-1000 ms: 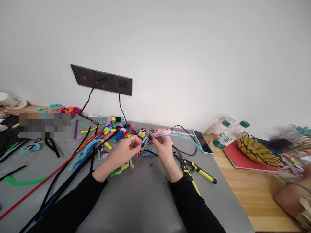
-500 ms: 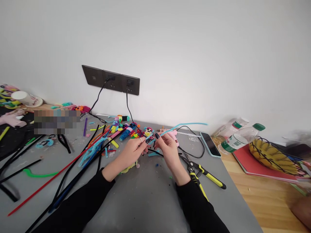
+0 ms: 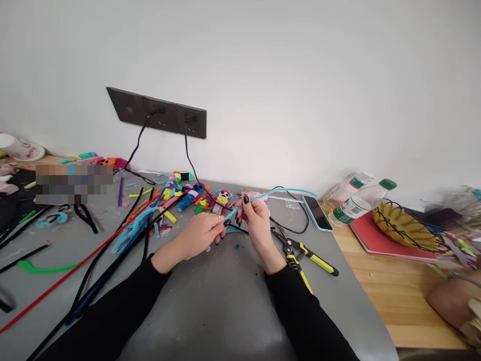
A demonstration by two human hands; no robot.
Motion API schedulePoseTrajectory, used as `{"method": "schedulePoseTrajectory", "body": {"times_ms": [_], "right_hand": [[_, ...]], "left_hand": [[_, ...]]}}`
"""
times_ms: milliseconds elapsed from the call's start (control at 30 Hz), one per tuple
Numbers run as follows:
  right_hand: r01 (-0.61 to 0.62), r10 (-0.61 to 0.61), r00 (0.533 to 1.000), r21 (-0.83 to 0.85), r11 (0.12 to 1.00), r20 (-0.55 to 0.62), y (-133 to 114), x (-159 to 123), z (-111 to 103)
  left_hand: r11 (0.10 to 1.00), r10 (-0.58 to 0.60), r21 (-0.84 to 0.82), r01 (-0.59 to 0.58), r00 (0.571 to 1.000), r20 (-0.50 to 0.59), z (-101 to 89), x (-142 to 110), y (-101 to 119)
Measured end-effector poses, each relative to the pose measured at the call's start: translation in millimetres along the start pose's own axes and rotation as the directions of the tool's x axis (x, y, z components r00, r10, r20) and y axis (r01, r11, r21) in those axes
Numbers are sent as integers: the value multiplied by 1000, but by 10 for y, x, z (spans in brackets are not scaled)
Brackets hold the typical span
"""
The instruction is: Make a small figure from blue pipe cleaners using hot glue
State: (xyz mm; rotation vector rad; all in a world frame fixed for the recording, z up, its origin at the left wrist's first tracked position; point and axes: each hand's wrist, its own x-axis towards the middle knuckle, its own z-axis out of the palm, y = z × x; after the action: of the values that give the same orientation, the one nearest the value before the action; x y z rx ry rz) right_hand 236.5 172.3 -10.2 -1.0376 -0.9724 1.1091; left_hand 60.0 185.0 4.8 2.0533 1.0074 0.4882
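Note:
A light-blue pipe cleaner (image 3: 289, 190) runs between my two hands, and its long free end arcs away to the right. My left hand (image 3: 205, 230) pinches it between thumb and fingers, low over the grey mat. A short way to the right, my right hand (image 3: 254, 219) grips the same pipe cleaner between thumb and forefinger. Just behind the hands stands a small figure (image 3: 222, 200) of coloured pipe cleaners with a blue and pink head. Partly hidden behind my right hand lies a pink glue gun (image 3: 263, 199).
Yellow-and-black pliers (image 3: 300, 254) lie right of my hands, near a phone (image 3: 317, 213). Plastic bottles (image 3: 363, 203) and a yellow basket (image 3: 404, 230) stand farther right. Loose pipe cleaners, including a red one (image 3: 75, 268), spread across the left. Black cords hang from the wall sockets (image 3: 158, 113).
The view has shifted slightly, so the surroundings sit farther left. My hands have drawn a little apart along the light-blue pipe cleaner, showing more of it between them.

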Motion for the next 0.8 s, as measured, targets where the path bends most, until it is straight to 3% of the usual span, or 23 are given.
{"method": "schedulePoseTrajectory", "body": {"times_ms": [233,500,700,800], "right_hand": [[-36,33,996,28,999,86,6,-36,50],[14,-10,993,-32,999,122,-104,-58,36],[-8,34,974,-117,993,224,-97,-60,48],[-24,46,979,-110,994,199,-73,-42,38]], "left_hand": [[977,29,-212,6,986,163,-7,-10,-59],[906,-17,-417,66,993,119,3,-15,-65],[953,12,-302,9,998,66,13,-26,-57],[996,43,-70,-48,996,-81,35,-25,-54]]}}
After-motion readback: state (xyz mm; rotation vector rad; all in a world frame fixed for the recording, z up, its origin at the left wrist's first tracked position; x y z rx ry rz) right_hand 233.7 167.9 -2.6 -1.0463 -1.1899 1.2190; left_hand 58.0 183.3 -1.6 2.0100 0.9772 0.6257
